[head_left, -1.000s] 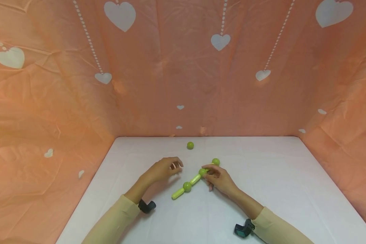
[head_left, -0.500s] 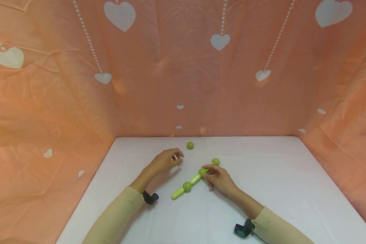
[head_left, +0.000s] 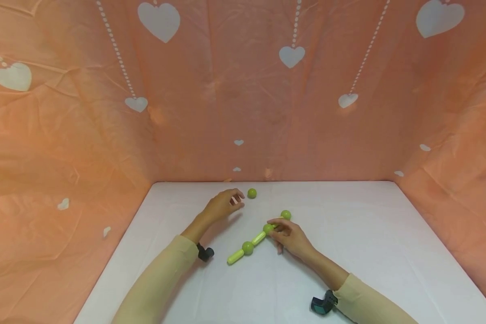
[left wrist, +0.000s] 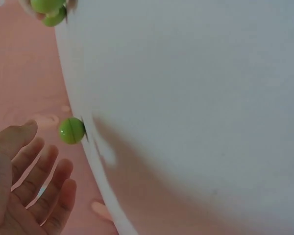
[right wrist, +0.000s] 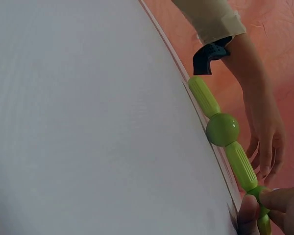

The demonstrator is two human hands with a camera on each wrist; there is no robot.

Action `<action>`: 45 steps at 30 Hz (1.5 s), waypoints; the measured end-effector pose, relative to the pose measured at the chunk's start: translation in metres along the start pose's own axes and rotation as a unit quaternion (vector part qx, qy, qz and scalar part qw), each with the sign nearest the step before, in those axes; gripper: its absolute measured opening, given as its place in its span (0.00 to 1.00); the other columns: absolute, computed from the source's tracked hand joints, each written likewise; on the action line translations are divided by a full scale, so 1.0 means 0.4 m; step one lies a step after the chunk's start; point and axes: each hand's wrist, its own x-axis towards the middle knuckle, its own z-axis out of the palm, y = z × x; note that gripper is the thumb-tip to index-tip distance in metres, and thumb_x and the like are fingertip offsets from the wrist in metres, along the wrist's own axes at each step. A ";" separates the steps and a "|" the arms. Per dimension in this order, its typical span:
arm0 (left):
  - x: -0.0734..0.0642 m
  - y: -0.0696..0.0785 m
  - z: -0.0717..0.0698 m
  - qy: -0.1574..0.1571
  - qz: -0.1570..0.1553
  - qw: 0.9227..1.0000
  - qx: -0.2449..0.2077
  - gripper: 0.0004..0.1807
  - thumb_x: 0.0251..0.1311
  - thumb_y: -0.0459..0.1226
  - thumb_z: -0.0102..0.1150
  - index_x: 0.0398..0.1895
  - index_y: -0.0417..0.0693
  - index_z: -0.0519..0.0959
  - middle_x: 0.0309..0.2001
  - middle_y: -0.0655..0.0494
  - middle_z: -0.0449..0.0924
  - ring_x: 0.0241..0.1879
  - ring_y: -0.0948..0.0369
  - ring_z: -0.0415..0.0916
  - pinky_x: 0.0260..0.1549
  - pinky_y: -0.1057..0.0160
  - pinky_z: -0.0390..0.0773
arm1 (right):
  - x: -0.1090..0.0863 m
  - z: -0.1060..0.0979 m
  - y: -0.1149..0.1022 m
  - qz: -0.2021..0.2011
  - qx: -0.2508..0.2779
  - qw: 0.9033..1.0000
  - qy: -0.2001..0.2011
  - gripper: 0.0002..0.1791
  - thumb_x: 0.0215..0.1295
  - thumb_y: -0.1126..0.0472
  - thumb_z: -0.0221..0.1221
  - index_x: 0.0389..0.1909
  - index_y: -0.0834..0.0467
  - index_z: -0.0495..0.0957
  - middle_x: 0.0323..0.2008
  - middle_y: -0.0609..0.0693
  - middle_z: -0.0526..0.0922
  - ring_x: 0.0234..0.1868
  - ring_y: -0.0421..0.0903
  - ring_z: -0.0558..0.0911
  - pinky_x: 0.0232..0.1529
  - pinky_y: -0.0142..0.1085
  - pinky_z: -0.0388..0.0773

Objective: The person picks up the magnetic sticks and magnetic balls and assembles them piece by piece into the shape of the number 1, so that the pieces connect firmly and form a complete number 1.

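Observation:
A chain of green balls and yellow-green ridged rods (head_left: pixel 258 238) lies diagonally across the middle of the table. My right hand (head_left: pixel 293 237) pinches one of its balls between thumb and fingers, as the right wrist view shows close up. One rod (right wrist: pixel 204 96) forms the near-left end of the chain, and a ball (head_left: pixel 285 214) tops the far end. My left hand (head_left: pixel 224 204) hovers with loosely bent fingers and holds nothing. Just right of its fingertips sits a loose green ball (head_left: pixel 252 193); a gap between them shows in the left wrist view too.
The white table (head_left: pixel 348 234) ends at the back against an orange sheet (head_left: pixel 328 148) printed with white hearts. The same sheet hangs on both sides. Dark cameras sit on both wrists, the left one (head_left: pixel 205 253) and the right one (head_left: pixel 324 303).
My left hand has moved forward, up toward the back of the table, and closer to the loose ball. The right hand keeps its pinch on the chain in the same place.

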 end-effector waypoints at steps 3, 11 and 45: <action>0.016 -0.004 0.002 -0.002 -0.002 1.000 0.002 0.17 0.74 0.42 0.68 0.60 0.47 0.82 0.51 0.53 0.86 0.49 0.55 0.83 0.49 0.50 0.83 | -0.001 -0.002 -0.001 -0.002 0.003 1.000 0.000 0.21 0.75 0.66 0.66 0.66 0.62 0.79 0.43 0.57 0.80 0.22 0.41 0.80 0.24 0.32 0.81; 0.057 -0.010 0.010 -0.003 -0.012 1.000 -0.003 0.18 0.72 0.40 0.69 0.62 0.47 0.81 0.53 0.51 0.86 0.50 0.54 0.83 0.49 0.49 0.82 | -0.001 -0.005 0.000 -0.007 0.009 1.000 -0.002 0.21 0.74 0.67 0.66 0.66 0.63 0.79 0.42 0.58 0.80 0.22 0.40 0.79 0.24 0.31 0.80; 0.147 0.014 0.056 -0.047 -0.004 0.996 0.080 0.26 0.72 0.40 0.70 0.71 0.51 0.78 0.68 0.49 0.78 0.61 0.52 0.81 0.62 0.47 0.79 | 0.003 -0.005 0.003 -0.017 -0.011 1.000 -0.009 0.19 0.75 0.69 0.65 0.63 0.63 0.80 0.39 0.57 0.81 0.19 0.40 0.79 0.23 0.30 0.77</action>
